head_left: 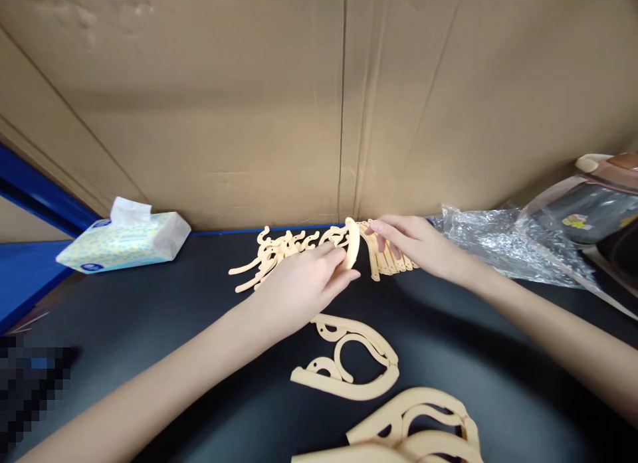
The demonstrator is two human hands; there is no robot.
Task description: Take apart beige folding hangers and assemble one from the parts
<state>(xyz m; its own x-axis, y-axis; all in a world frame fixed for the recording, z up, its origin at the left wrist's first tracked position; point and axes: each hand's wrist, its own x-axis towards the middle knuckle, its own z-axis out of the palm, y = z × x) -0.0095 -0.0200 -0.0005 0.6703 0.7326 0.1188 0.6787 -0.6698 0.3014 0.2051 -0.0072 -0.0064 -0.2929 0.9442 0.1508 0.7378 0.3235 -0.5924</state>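
My left hand (312,277) is closed on a curved cream hanger arm (353,242), which stands upright between thumb and fingers. Just to its right, my right hand (406,237) hovers over or touches a row of similar hanger arms (393,262); its fingers are bent and apart, and I cannot make out anything held in them. Behind and left of my left hand lies a pile of small cream hanger hooks (269,254), partly hidden by that hand. A folded cream hanger (349,386) with its hook tucked inside rests on the black table nearer to me.
More folded hangers (413,416) overlap at the bottom edge. A tissue pack (124,240) sits at the left by a blue frame (44,190). Crumpled clear plastic (518,244) and a transparent bag (588,204) lie at the right. A cardboard wall (239,117) closes off the back.
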